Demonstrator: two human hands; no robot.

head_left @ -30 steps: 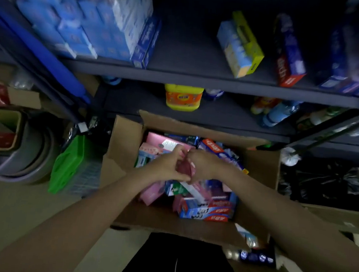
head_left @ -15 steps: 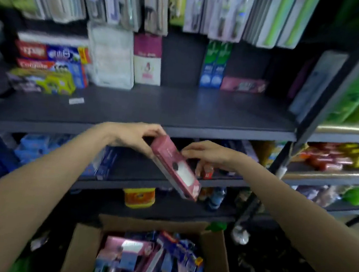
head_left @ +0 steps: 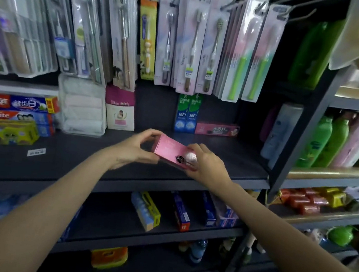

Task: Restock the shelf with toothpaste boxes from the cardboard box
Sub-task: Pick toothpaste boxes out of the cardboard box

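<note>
I hold a pink toothpaste box [head_left: 169, 149] with both hands just above the dark shelf [head_left: 80, 159]. My left hand [head_left: 136, 148] grips its left end with thumb below and fingers curled over the top. My right hand [head_left: 204, 162] grips its right end from the front. The box lies roughly level, tilted down to the right. Behind it on the same shelf stand two green toothpaste boxes [head_left: 187, 113] and a flat pink toothpaste box [head_left: 217, 129]. The cardboard box is out of view.
Stacked toothpaste boxes [head_left: 16, 115] lie at the shelf's left, beside a clear pack of towels [head_left: 82, 106] and a purple-white carton [head_left: 120, 109]. Packaged toothbrushes [head_left: 191, 45] hang above. Green and pink bottles [head_left: 335, 142] fill the right rack. More boxes [head_left: 180, 212] stand on the lower shelf.
Both hands lifted the pink box out of the cardboard box and up to the dark shelf. The box turned from steeply tilted to nearly level. My view rose from the floor to the shelves.
</note>
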